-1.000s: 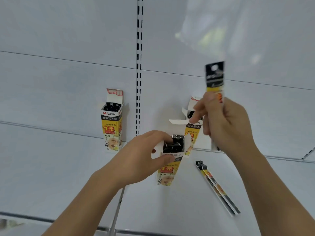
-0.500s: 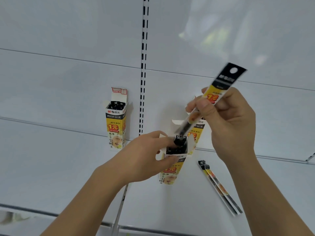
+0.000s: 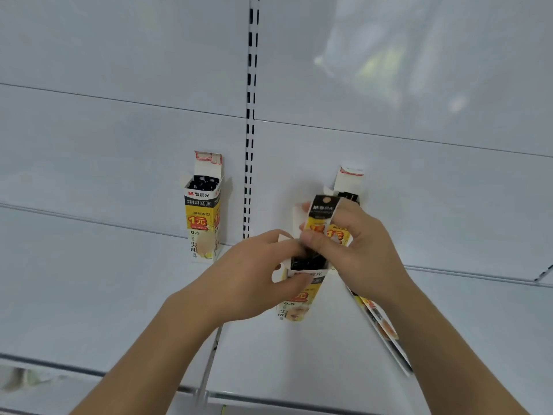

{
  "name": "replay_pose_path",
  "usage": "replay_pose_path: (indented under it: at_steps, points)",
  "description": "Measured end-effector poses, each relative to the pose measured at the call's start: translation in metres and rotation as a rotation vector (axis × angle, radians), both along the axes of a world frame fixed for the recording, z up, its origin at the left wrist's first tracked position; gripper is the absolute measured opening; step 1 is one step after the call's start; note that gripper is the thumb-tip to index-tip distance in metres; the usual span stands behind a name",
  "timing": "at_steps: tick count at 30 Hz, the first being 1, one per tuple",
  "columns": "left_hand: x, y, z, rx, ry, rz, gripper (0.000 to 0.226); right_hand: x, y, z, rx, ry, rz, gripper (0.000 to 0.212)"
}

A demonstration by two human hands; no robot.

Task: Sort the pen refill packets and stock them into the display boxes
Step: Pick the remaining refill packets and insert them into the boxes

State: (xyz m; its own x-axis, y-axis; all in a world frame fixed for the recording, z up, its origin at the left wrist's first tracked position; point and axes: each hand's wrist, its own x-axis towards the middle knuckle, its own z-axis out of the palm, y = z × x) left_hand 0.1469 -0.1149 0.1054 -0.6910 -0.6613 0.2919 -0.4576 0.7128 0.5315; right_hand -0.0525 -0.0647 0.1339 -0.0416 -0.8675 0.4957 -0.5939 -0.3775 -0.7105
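The left hand (image 3: 248,280) pinches the middle box (image 3: 299,292) steady (it's wobbly, probably) while right hand (image 3: 353,250) fingers pinch a refill packet (image 3: 324,217) above it.

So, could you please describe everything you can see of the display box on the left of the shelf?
The left display box is a tall, narrow carton, apparently printed cardboard, standing upright on the white shelf against the back panel. Its top flap is folded up and its side flaps are splayed, showing dark packet tops packed inside. The front has a white brand band, a black strip, a yellow panel with a red price mark, then white with black characters. Neither hand touches it; it stands apart, left of the slotted upright.
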Motion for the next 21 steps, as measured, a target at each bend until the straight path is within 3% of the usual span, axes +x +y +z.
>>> replay_pose_path:
  at_steps: [2, 6, 8, 12, 16, 21]
  points:
    - [-0.001, 0.0, -0.001, 0.006, 0.01, 0.005, 0.032, -0.005, -0.001, -0.001, -0.011, 0.117, -0.027, 0.011]
    - [-0.003, 0.0, 0.0, -0.01, 0.0, 0.023, 0.036, -0.009, 0.002, 0.018, -0.195, 0.131, -0.085, 0.024]
    - [-0.002, 0.001, -0.001, -0.01, 0.004, 0.028, 0.037, -0.01, 0.001, 0.021, -0.265, 0.235, -0.072, 0.023]
    - [-0.003, 0.003, -0.001, 0.003, 0.027, 0.051, 0.034, -0.009, -0.005, 0.0, -0.225, 0.421, -0.036, 0.014]
    - [-0.002, 0.006, 0.001, 0.04, 0.044, 0.088, 0.036, -0.015, -0.001, -0.004, -0.184, 0.391, -0.031, 0.024]
    - [-0.002, 0.009, 0.004, 0.099, 0.068, 0.164, 0.051, -0.012, 0.001, -0.003, -0.172, 0.495, 0.005, 0.029]
